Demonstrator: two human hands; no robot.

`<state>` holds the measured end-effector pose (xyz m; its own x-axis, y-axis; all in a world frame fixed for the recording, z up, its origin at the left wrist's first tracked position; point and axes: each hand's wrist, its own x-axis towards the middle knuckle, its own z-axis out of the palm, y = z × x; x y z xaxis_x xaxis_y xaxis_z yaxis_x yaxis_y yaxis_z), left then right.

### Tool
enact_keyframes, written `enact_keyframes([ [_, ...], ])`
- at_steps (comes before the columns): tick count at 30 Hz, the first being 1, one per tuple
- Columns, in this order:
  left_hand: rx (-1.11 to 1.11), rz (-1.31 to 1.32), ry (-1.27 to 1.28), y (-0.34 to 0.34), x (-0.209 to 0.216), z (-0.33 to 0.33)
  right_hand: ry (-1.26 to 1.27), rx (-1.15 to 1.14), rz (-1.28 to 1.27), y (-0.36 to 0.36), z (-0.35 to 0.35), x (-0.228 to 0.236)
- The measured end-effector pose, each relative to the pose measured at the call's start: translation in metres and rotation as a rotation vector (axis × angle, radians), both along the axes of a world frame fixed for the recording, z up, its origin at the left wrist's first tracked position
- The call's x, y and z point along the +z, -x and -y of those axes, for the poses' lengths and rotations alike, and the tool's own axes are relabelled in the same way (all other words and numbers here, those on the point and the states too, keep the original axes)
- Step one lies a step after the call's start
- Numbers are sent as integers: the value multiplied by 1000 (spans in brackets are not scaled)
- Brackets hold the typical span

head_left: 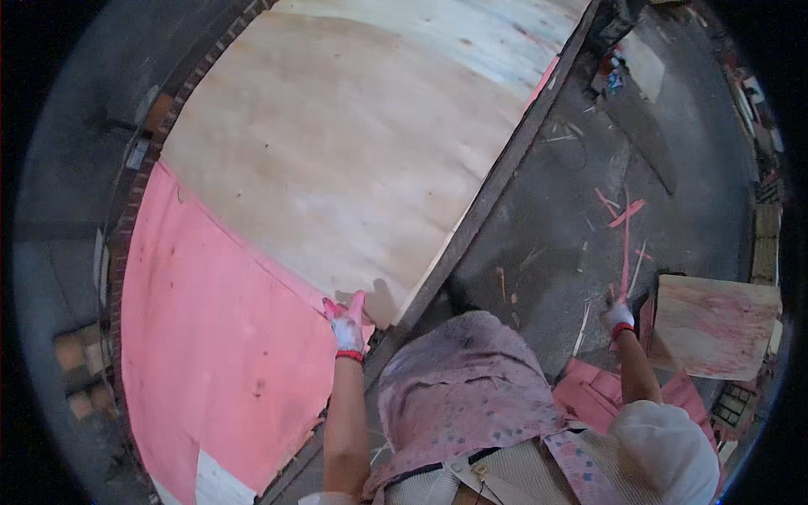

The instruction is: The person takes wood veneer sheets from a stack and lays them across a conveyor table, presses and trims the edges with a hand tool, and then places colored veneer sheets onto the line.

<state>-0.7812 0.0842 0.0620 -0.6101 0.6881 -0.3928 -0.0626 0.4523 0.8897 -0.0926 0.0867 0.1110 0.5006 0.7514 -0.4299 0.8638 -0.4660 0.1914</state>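
My left hand (pixel 346 326), in a white glove with pink-stained fingers and a red cuff, lies with fingers spread at the near corner of a bare wood veneer sheet (pixel 337 160). It touches the border between that sheet and a pink-coated veneer sheet (pixel 227 337), which lies at the near left. Out to the right, my gloved right hand (pixel 617 316) is closed round the lower end of a long thin pink veneer strip (pixel 625 261). The strip points away from me over the floor. Parts of the right fingers are too small to make out.
A dark rail (pixel 505 164) runs along the stack's right edge. Veneer scraps (pixel 572 130) litter the grey floor (pixel 547 244). A pale, pink-smeared board (pixel 715 324) stands right of my right hand, above pink sheets (pixel 585 387). Bricks (pixel 80 353) lie at the far left.
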Motion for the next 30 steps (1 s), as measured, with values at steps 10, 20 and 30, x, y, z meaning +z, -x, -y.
enact_keyframes([
  [10, 40, 296, 435, -35, 44, -70, -310, -675, -975, 38, -79, -36],
  [20, 180, -16, -108, -23, 248, -37, -455, -959, -1963, 267, -252, 43],
  [30, 641, -282, 334, 170, 294, 449, 492, -661, -1961, 393, -127, 65],
])
